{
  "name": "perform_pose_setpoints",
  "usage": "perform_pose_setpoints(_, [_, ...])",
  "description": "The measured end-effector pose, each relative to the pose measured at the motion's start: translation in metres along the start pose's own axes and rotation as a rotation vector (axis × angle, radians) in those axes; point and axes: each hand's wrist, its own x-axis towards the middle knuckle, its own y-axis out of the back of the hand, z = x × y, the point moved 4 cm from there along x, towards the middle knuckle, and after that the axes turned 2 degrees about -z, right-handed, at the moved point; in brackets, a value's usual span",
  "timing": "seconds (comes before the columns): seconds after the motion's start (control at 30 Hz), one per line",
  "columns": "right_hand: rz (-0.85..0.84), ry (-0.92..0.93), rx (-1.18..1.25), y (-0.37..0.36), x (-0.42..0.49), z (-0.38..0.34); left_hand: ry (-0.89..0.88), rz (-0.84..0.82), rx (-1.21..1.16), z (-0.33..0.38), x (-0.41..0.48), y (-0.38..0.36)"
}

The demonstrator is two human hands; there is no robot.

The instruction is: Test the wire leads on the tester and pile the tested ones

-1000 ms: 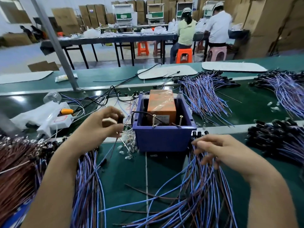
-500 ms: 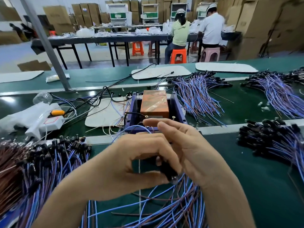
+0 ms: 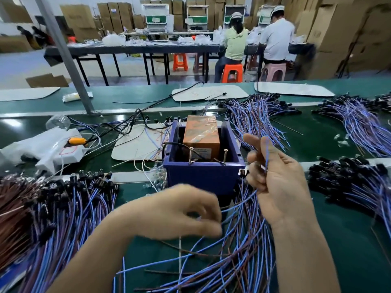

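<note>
Right hand [image 3: 281, 187] raised just right of the blue tester box [image 3: 203, 178], its fingers [image 3: 252, 142] curled round one blue wire lead [image 3: 267, 151] that stands upright. Left hand [image 3: 175, 212] (blurred) hovers over the loose leads [image 3: 239, 261] on the green surface [image 3: 349, 240]. Its fingers are curled; whether they hold a wire cannot be told. A second pile [image 3: 67, 208] lies at left.

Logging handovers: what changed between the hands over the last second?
The hands, joined half a second ago before the tester, have parted. The right hand rose beside it, gripping a wire lead ends up; the left hand dropped low, its grip blurred. Tester and wire piles stayed put.
</note>
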Motion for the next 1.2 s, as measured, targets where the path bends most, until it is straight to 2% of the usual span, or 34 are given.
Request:
perform_pose_setpoints(0.1, [-0.001, 0.030, -0.217, -0.001, 0.003, 0.009, -0.040, 0.505, -0.223, 0.000, 0.006, 0.027])
perform_pose_setpoints(0.13, [-0.029, 0.046, -0.350, -0.002, 0.004, 0.012, -0.090, 0.618, -0.290, -0.004, 0.004, 0.027])
perform_pose_setpoints(0.17, [-0.069, 0.064, -0.515, -0.005, 0.004, 0.015, -0.096, 0.697, -0.351, -0.006, 0.005, 0.031])
perform_pose_setpoints(0.27, [-0.241, 0.053, -0.907, -0.014, 0.003, 0.029, -0.097, 0.779, -0.489, -0.007, 0.008, 0.034])
perform_pose_setpoints(0.4, [-0.437, -0.146, -0.966, -0.018, -0.004, 0.043, -0.055, 0.827, -0.650, -0.013, 0.011, 0.030])
perform_pose_setpoints(0.6, [-0.405, -0.214, -0.735, -0.016, -0.006, 0.033, 0.027, 0.813, -0.725, -0.020, 0.015, 0.024])
perform_pose_setpoints(0.7, [-0.391, -0.242, -0.757, -0.015, -0.006, 0.035, -0.016, 0.762, -0.703, -0.015, 0.013, 0.024])
perform_pose_setpoints(0.8, [-0.365, -0.221, -0.754, -0.016, -0.005, 0.036, -0.047, 0.722, -0.547, -0.007, 0.012, 0.018])
perform_pose_setpoints(0.9, [-0.365, -0.169, -0.771, -0.017, -0.003, 0.035, -0.100, 0.697, -0.269, 0.000, 0.014, 0.013])
perform_pose_setpoints(1.0, [-0.332, -0.139, -0.713, -0.017, 0.000, 0.033, -0.152, 0.670, -0.212, -0.001, 0.015, 0.010])
perform_pose_setpoints(1.13, [-0.218, -0.115, -0.555, -0.014, 0.004, 0.028, 0.008, 0.775, -0.229, -0.026, 0.020, 0.019])
perform_pose_setpoints(1.17, [-0.196, -0.101, -0.520, -0.012, 0.005, 0.026, 0.069, 0.730, -0.139, -0.032, 0.021, 0.022])
perform_pose_setpoints(1.2, [-0.178, -0.088, -0.493, -0.009, 0.006, 0.023, 0.125, 0.614, -0.008, -0.039, 0.024, 0.022])
